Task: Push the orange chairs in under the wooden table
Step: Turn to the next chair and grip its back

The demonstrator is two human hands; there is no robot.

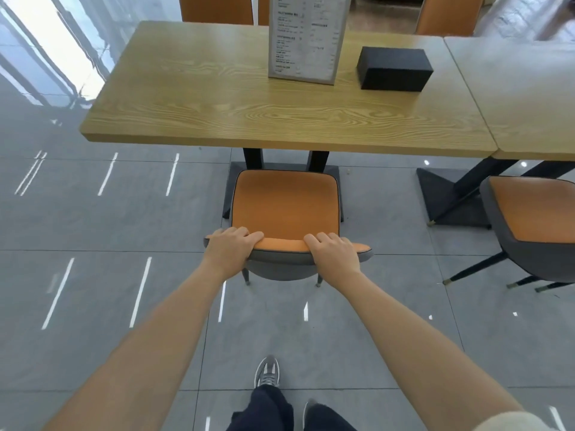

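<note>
Grey polished floor tiles (93, 213) mirror ceiling lights as white streaks and, at far left, a bright window. On them stands a light wooden table with a strong grain pattern (217, 104) on a black pedestal base, edge to edge with a second wooden table (522, 88) on the right. An upright menu card in a clear stand (306, 38) and a black rectangular box (393, 68) sit on the first tabletop. The orange padded chair with a grey shell (284, 203) faces the table, its seat almost wholly out in front of the near edge. The left hand (231, 248) and right hand (334, 253) both grasp the backrest's top edge, fingers curled over it. Another orange chair (535, 213) stands at the right.
</note>
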